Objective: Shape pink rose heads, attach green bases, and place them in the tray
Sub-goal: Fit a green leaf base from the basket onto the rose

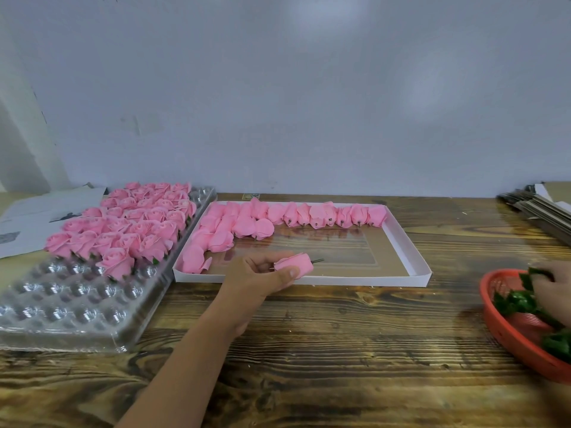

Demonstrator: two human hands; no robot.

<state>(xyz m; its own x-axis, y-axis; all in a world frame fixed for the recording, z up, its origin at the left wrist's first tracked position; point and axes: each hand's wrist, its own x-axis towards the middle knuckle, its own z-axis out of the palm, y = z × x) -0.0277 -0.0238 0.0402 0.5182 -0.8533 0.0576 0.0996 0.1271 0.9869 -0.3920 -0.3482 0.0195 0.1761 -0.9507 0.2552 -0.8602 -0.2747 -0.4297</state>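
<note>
Over the white box's [309,281] near edge, the left hand [265,273] grips a pink rose head [295,264], fingers curled round it, stem pointing right. Far right, the right hand [551,285] pinches green bases [522,301] in the red basket [506,335] on the table [340,350].

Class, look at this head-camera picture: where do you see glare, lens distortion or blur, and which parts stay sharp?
Head view: glare glints off the clear plastic tray and the film in the white box; wide-angle distortion bends the table edge and the wall; the right hand in the red basket is blurred at the frame edge; the left hand and its pink rose head are fairly sharp.
</note>
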